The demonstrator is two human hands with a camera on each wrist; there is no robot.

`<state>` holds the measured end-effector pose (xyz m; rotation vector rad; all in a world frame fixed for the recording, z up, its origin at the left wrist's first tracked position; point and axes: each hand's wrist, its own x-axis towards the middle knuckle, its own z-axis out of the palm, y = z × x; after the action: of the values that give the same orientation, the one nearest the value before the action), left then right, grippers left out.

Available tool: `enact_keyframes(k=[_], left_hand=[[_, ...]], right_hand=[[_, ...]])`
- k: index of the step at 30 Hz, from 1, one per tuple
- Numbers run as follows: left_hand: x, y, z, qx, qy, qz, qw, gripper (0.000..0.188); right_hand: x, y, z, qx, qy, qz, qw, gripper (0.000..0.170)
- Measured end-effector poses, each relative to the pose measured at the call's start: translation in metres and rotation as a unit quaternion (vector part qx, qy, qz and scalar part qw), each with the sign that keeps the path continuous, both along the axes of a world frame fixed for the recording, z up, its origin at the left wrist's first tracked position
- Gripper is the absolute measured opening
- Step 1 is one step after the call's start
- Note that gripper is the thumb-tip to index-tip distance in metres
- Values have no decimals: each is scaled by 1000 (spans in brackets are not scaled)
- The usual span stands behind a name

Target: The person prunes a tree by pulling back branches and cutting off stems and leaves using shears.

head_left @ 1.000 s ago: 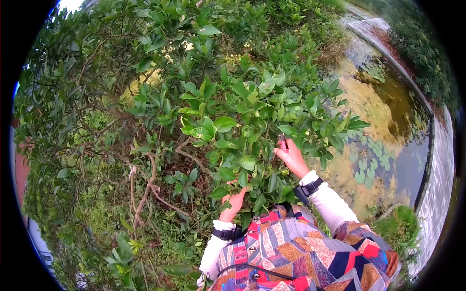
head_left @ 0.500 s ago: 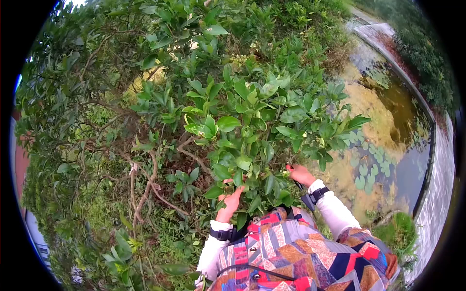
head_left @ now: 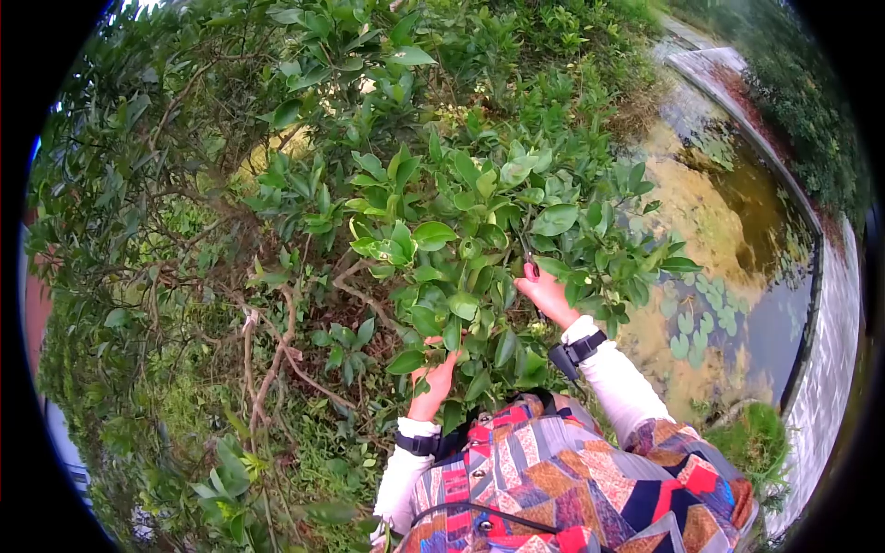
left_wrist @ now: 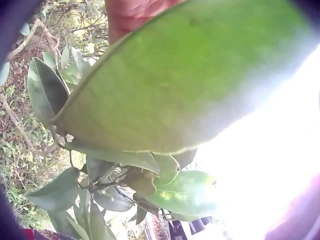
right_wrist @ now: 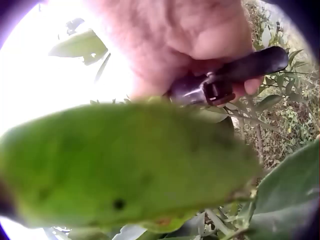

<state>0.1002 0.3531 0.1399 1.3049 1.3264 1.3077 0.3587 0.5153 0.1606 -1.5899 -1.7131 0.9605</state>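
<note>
"What is being worked on?"

"The bush point(head_left: 433, 236), beyond whose right side the pond point(head_left: 701, 194) is seen."

"And the hands?"

"The left hand point(head_left: 433, 382) is placed at the bush's near edge; whether anything is gripped by it cannot be told, its fingertips being mostly hidden. By the right hand point(head_left: 550, 295), on the bush's pond side, the dark-handled tool point(right_wrist: 257, 63) is clasped."

"How is this best done?"

"Probably with the bush steadied first, the tool guided clear of the large leaf point(right_wrist: 125, 165), and the left fingertips kept well away from its working end."
</note>
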Motion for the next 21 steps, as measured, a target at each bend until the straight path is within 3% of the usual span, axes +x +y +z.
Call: enact_keyframes(k=[1,2,4,5,6,8,10,11,14,15,17,20,21], left_hand=[[-7,0,-29,70,153,-8,986,44],[-8,0,-34,135,302,-16,943,43],[-4,-2,-23,125,273,-5,954,32],[0,0,7,76,157,-10,985,28],[3,3,26,27,37,-12,999,24],[8,8,31,45,-17,10,999,21],[7,4,32,-20,-78,22,996,17],[4,4,33,63,31,0,998,16],[11,8,42,10,-27,18,999,16],[10,7,42,7,-25,17,1000,16],[11,9,42,-4,-95,6,995,17],[14,10,51,10,-58,13,998,17],[13,9,53,9,-57,12,998,17]], right_hand=[[2,0,-39,19,130,5,991,34],[-5,-15,-27,60,113,-82,988,34],[2,-22,-3,-81,62,-78,992,55],[7,-29,-9,-83,61,-81,991,55],[16,-37,-15,-124,42,-89,987,43],[25,-39,-16,-161,22,-92,982,35],[32,-49,-19,-150,108,-135,974,37],[38,-52,-20,-146,80,-161,973,39],[52,-64,-22,-98,26,-126,987,42],[56,-64,-28,-97,30,-57,993,43],[52,-69,-17,-123,16,-17,992,43],[37,-72,-7,-125,5,47,991,42],[31,-75,-5,-100,56,47,992,43]])
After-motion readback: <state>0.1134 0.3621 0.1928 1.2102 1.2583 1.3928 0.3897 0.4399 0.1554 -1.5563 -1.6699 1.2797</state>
